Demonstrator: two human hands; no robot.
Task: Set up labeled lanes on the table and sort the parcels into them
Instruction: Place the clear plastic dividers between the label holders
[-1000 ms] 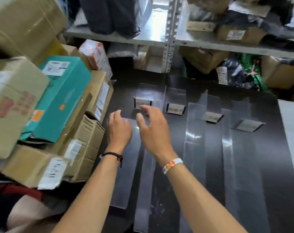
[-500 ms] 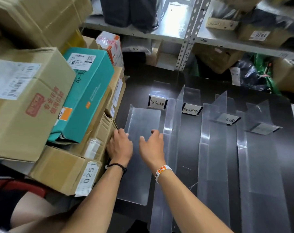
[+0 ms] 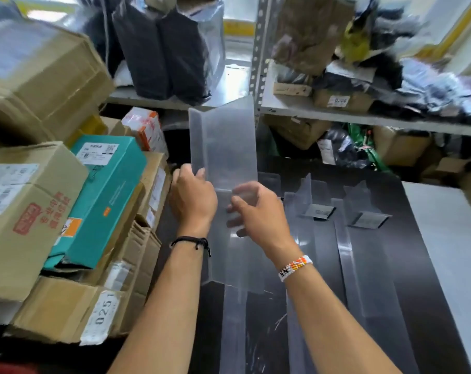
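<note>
Plastic divider (image 3: 223,139), frosted and translucent with a fold down its left edge, stands nearly upright in the air at the centre of the frame, clear of the black bench (image 3: 407,292). We hold it with both hands low on the sheet. Our left hand (image 3: 194,198) curls round the folded left edge. Our right hand (image 3: 261,211) pinches the right side, its fingers showing blurred through the plastic. We judge that two grips on opposite edges keep so thin a sheet from flexing and let us aim its fold square to the rows.

Right of centre, other clear dividers (image 3: 306,187) lie in parallel rows on the bench, their fins upright, with small label cards (image 3: 319,211) between them at the far end. That spacing looks meant to mark one lane per card.

Along the left of the frame the parcels wait in a stack: a teal box (image 3: 107,201) among brown cardboard boxes (image 3: 26,211), none in a lane yet. We take it the set-up step is unfinished. Across the top, a metal shelf (image 3: 310,110) carries dark bags and more boxes.
</note>
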